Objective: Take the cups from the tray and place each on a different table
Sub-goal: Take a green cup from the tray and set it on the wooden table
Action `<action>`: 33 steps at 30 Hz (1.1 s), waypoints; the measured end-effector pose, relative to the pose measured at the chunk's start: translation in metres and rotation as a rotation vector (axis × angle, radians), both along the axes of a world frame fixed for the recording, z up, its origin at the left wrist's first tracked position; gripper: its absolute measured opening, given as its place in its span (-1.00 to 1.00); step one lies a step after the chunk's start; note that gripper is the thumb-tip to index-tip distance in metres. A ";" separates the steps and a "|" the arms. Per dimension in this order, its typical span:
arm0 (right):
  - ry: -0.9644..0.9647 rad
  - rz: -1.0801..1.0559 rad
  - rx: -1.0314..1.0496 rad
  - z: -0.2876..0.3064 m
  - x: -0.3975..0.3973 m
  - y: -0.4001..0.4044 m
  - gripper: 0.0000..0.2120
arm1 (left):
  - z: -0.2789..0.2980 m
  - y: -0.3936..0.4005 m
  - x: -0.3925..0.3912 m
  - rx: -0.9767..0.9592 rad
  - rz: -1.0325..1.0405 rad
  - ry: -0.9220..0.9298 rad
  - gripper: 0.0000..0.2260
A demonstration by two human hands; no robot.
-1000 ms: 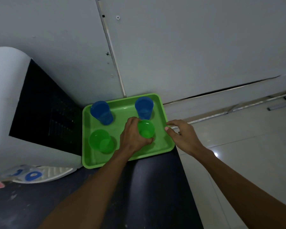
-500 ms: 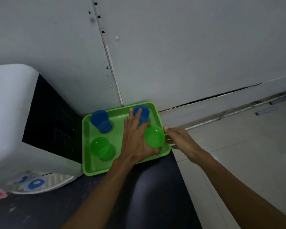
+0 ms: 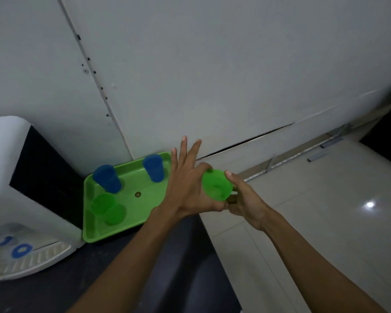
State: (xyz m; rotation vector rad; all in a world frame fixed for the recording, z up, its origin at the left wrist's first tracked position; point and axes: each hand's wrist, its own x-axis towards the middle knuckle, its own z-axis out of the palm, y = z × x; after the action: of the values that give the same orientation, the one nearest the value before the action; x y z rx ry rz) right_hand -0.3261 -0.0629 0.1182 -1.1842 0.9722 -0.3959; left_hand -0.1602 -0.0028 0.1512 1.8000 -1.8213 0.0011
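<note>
While three tapered plastic cups stand on the tray (image 3: 95, 231), both hands grip a round green cup (image 3: 217, 185).

green cup (image 3: 217, 185) | between both hands | right of tray (image 3: 131, 206)

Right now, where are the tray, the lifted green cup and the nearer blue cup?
tray (image 3: 131, 208): head view, bare floor.
lifted green cup (image 3: 216, 185): head view, open mouth.
nearer blue cup (image 3: 107, 178): head view, side wall.
</note>
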 end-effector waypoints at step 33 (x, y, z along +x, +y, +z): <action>0.119 -1.046 -0.057 -0.004 -0.540 0.075 -0.41 | 0.015 -0.095 -0.560 0.069 -1.067 -0.106 -0.27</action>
State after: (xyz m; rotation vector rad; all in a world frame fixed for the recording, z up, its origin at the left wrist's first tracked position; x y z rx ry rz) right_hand -0.8657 0.0126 0.1145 -0.6612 1.6556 -1.1867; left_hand -0.7207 -0.0978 0.1662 0.6793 -2.6485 -0.3764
